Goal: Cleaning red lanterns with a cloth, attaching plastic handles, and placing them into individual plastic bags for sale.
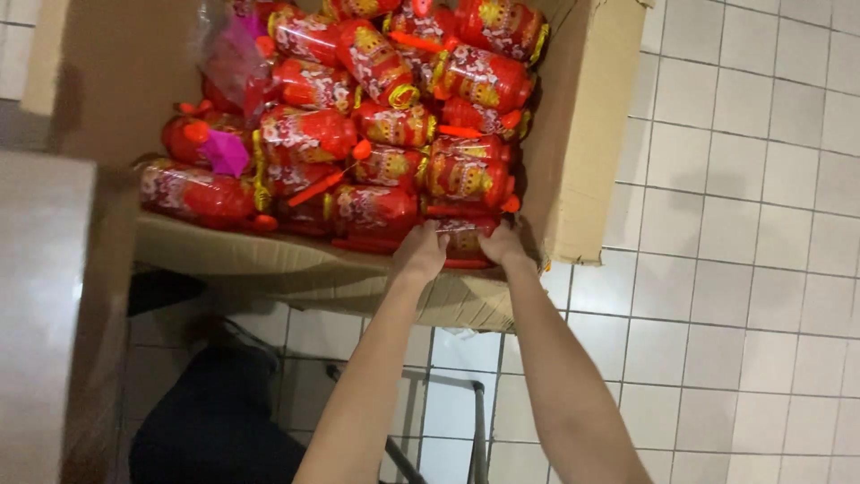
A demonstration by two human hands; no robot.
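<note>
Cardboard makes up the biggest thing here: a box [582, 134] with its flaps up, resting on a low stand above the white tile floor [752, 296], so its open top is within arm's reach. It is packed with red lanterns [358, 134] in clear wrap, lying on their sides in rough rows and piled on one another, which is likely why they sit so tightly. A pink tassel [224, 152] sticks out near the left of the pile. At the left edge stands a grey slab [40, 314], maybe a door or panel; I cannot tell which.

Both arms stretch forward to the box's near wall. Between the hands lies one lantern [464, 240], at the front row, just inside the near edge. The left hand [419, 253] presses on its left end, the right hand [502, 246] on its right end, a grip from both sides that suits a wide, slippery wrapped piece. The fingers curl over the far side and are mostly hidden; they look closed around the lantern's ends, narrow rather than spread.
</note>
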